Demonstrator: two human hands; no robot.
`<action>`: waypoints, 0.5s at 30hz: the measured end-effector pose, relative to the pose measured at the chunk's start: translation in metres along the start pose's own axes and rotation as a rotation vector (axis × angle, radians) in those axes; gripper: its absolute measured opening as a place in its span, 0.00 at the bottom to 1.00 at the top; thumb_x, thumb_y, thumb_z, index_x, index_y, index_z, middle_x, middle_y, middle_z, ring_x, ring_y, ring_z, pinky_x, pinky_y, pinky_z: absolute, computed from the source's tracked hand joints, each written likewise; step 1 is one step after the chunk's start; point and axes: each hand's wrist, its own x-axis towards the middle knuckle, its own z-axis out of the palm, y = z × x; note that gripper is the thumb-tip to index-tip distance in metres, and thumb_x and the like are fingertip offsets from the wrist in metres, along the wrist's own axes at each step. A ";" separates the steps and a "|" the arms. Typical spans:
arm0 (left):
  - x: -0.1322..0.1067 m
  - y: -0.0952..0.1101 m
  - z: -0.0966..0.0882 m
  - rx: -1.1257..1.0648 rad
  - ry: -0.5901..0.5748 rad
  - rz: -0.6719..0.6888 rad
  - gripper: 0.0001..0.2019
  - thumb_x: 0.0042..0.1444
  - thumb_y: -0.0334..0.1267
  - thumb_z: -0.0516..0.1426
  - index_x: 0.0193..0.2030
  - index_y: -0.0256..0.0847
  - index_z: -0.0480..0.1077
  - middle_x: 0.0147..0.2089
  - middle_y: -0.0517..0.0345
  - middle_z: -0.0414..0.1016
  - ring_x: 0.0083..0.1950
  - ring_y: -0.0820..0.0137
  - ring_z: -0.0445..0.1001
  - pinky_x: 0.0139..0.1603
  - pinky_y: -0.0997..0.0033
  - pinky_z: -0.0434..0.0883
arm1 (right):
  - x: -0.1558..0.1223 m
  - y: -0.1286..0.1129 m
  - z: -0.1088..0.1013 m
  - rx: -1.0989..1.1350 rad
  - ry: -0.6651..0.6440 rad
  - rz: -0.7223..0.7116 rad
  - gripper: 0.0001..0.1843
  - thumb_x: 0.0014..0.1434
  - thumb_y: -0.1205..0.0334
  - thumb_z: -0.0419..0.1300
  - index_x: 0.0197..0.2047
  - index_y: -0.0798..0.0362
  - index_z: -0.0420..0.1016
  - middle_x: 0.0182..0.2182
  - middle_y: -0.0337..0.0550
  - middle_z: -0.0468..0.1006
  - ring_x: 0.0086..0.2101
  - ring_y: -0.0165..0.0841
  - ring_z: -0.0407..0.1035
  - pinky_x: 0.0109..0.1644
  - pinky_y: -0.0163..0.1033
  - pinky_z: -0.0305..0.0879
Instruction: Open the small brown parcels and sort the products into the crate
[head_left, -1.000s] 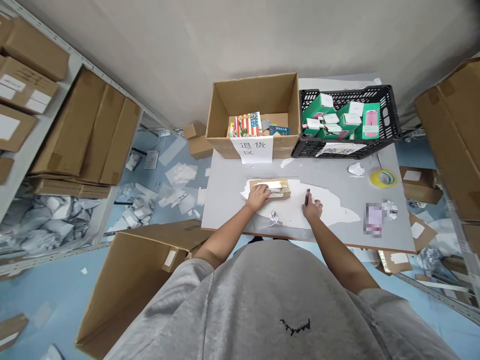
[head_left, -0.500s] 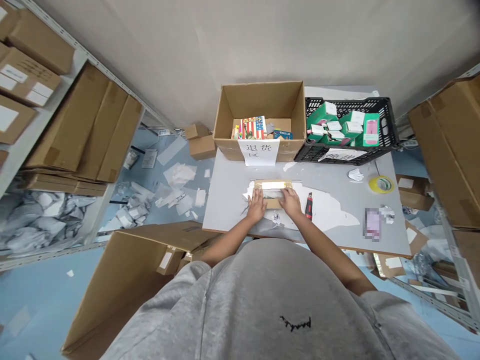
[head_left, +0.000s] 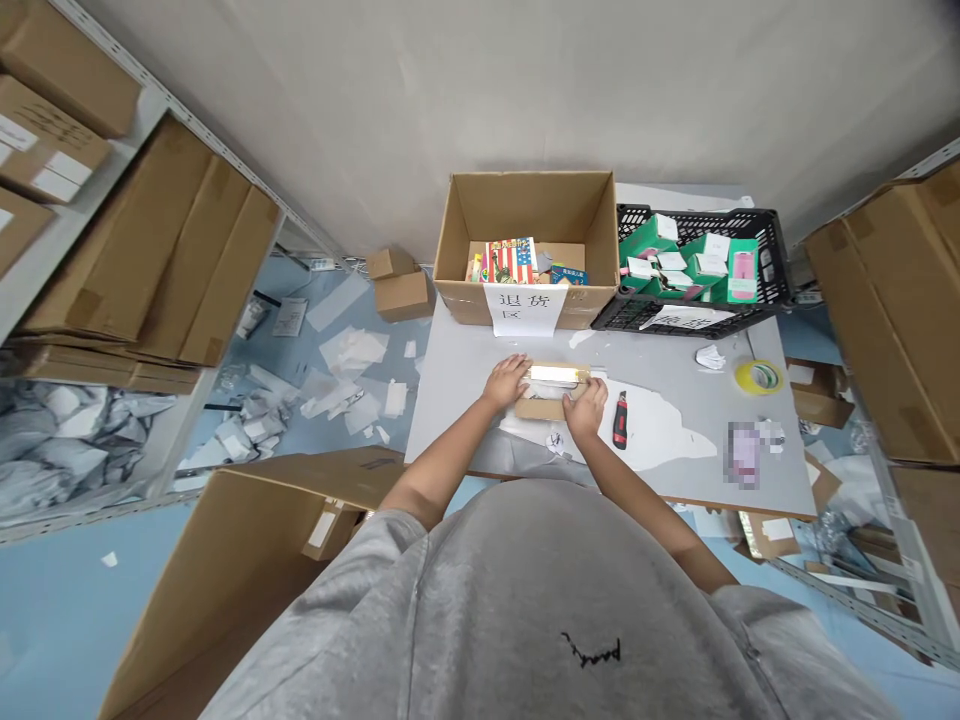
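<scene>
head camera | faces forward, down | close over left hand; right hand | edges perhaps warped

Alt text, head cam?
The left hand and right hand rest on a small cardboard parcel on a grey table, a red-and-black utility knife beside it. Beyond stand an open cardboard box holding books and a black crate of green boxes.

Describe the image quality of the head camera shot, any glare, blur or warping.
In the head view, the wide lens makes the metal shelving lean inward; glare sits on the glossy strip on the cardboard parcel; a pixelated patch hides an item on the grey table; shadows are soft.
</scene>
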 end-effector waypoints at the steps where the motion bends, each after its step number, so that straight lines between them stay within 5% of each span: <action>1: 0.006 -0.005 -0.002 0.006 -0.027 0.039 0.30 0.66 0.42 0.57 0.75 0.48 0.61 0.76 0.52 0.61 0.77 0.60 0.59 0.79 0.54 0.64 | 0.000 0.002 0.003 -0.005 -0.009 0.024 0.41 0.60 0.55 0.58 0.72 0.65 0.55 0.69 0.67 0.58 0.69 0.52 0.50 0.73 0.54 0.54; 4: 0.018 -0.015 -0.004 0.018 -0.069 0.091 0.26 0.69 0.44 0.54 0.73 0.47 0.64 0.72 0.51 0.67 0.73 0.65 0.66 0.74 0.62 0.70 | 0.000 0.009 0.010 -0.035 -0.102 0.075 0.46 0.63 0.53 0.53 0.77 0.68 0.43 0.72 0.67 0.55 0.71 0.51 0.50 0.74 0.53 0.55; 8: 0.030 -0.020 -0.003 0.022 -0.063 0.076 0.22 0.72 0.48 0.48 0.64 0.44 0.72 0.63 0.50 0.76 0.65 0.67 0.73 0.69 0.67 0.71 | 0.004 0.015 0.015 -0.086 -0.183 0.065 0.47 0.64 0.55 0.50 0.78 0.69 0.40 0.73 0.66 0.56 0.71 0.50 0.52 0.75 0.51 0.53; 15: 0.046 -0.018 -0.003 -0.225 0.065 -0.213 0.23 0.71 0.55 0.48 0.42 0.41 0.76 0.42 0.52 0.80 0.45 0.68 0.75 0.48 0.73 0.70 | 0.011 0.011 0.014 -0.112 -0.215 0.069 0.45 0.64 0.55 0.51 0.78 0.69 0.45 0.72 0.67 0.59 0.71 0.50 0.54 0.75 0.52 0.52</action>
